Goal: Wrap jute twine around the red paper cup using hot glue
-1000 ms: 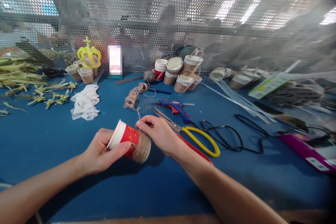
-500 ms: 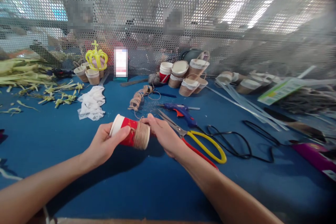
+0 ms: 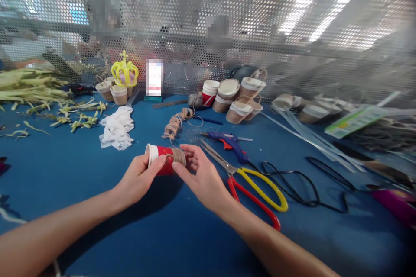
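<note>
A red and white paper cup (image 3: 165, 165) lies sideways above the blue table, its white rim toward the left. Brown twine (image 3: 179, 158) is wound round its base end. My left hand (image 3: 139, 177) is closed round the rim end, thumb along the red side. At the other end, my right hand (image 3: 201, 175) has its thumb on the wound twine and its fingers behind the base, partly hidden. A strand runs from the cup up to a loose twine bundle (image 3: 175, 123) just behind it. Scissors (image 3: 232, 171) with red and yellow handles lie beside my right hand.
A blue glue gun (image 3: 229, 143) with a black cord lies behind the scissors. Twine-wrapped cups (image 3: 238, 110) stand along the mesh screen (image 3: 182, 60). White cloth (image 3: 117, 127), a phone (image 3: 154, 78) and dried husks (image 3: 29, 86) are toward the left. Clear glue sticks (image 3: 312, 132) lie at right.
My right thumb has come down onto the wound twine, and the right fingers have opened out behind the base. The cup has turned slightly. The whole view has shifted a little.
</note>
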Demonstrator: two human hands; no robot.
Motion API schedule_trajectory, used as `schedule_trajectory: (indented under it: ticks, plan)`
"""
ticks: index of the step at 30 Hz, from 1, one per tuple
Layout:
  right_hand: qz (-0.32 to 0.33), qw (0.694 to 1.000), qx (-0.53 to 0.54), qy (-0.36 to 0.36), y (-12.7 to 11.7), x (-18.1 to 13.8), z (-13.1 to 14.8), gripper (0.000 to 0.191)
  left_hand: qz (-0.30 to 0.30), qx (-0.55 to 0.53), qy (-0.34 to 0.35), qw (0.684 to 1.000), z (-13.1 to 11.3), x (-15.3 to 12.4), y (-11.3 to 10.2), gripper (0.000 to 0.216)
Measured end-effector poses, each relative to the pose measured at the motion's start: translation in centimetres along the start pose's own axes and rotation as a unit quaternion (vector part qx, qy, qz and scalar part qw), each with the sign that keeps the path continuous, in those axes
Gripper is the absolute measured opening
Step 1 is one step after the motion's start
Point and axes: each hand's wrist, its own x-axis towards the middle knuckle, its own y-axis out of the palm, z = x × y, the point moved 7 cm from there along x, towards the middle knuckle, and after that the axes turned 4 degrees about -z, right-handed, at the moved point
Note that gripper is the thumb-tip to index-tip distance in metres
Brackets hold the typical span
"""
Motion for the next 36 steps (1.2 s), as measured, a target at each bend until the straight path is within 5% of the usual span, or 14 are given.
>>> schedule_trajectory:
  ticks: [10,16,20,23,27,31,33,36]
  plan:
    - [-0.038,0.998,0.048,0.004,-0.9,-0.1,0.0,0.024,0.029,-0.005,0.050,0.998,-0.5,0.2,0.1,0.032]
    - [-0.049,0.978,0.156,0.130,-1.2,0.4,-1.7,0.027,0.086,0.179,0.287,0.937,-2.9,-0.7,0.7,0.023]
    - [-0.013,0.963,0.201,0.178,-0.7,0.5,-2.4,0.028,0.101,0.231,0.344,0.904,-3.0,-1.3,1.1,0.022]
    - [-0.028,0.972,0.171,0.157,-1.1,0.5,-2.3,0.029,0.110,0.225,0.278,0.927,-2.5,-0.8,1.0,0.021]
    - [-0.041,0.996,0.041,0.067,-1.5,0.3,-1.2,0.026,0.059,0.007,0.029,0.998,-0.4,0.8,-0.2,0.031]
    - [-0.037,0.995,-0.077,-0.057,-1.1,-0.3,0.7,0.021,0.065,-0.224,-0.156,0.960,1.5,1.2,0.5,0.030]
    - [-0.029,0.991,-0.100,-0.085,-0.8,-0.6,1.2,0.021,0.061,-0.244,-0.182,0.951,1.8,1.3,0.5,0.029]
    - [-0.024,0.995,-0.079,-0.047,-0.9,-0.4,0.7,0.017,0.039,-0.196,-0.134,0.971,1.4,1.3,-0.1,0.027]
